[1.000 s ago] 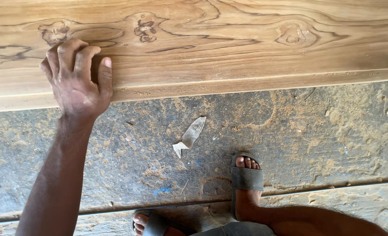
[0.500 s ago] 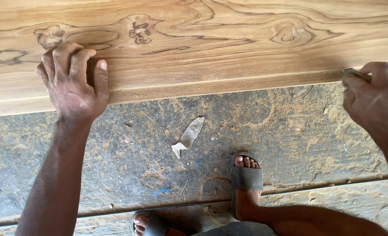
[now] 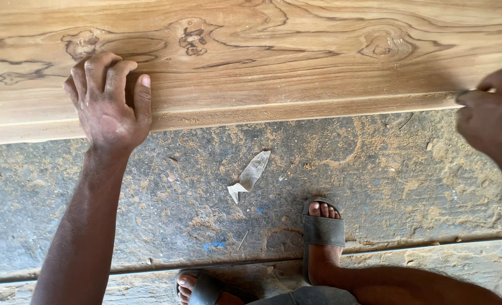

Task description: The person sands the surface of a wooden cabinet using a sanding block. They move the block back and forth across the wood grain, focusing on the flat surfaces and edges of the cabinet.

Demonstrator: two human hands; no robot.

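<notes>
From the head view, a broad wooden plank (image 3: 273, 62) with swirling dark grain and knots spans the top above a gritty, sawdust-strewn concrete floor (image 3: 166, 226). The left hand (image 3: 108, 101) lies on the plank's near edge, fingers curled over it. The right hand (image 3: 491, 113), blurred, pinches that edge at the right. A crumpled pale scrap (image 3: 250, 175) lies near a grey sandal (image 3: 322, 231).

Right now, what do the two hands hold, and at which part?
Both hold the wooden plank at its near edge: left hand over the top, right hand at the edge.
</notes>
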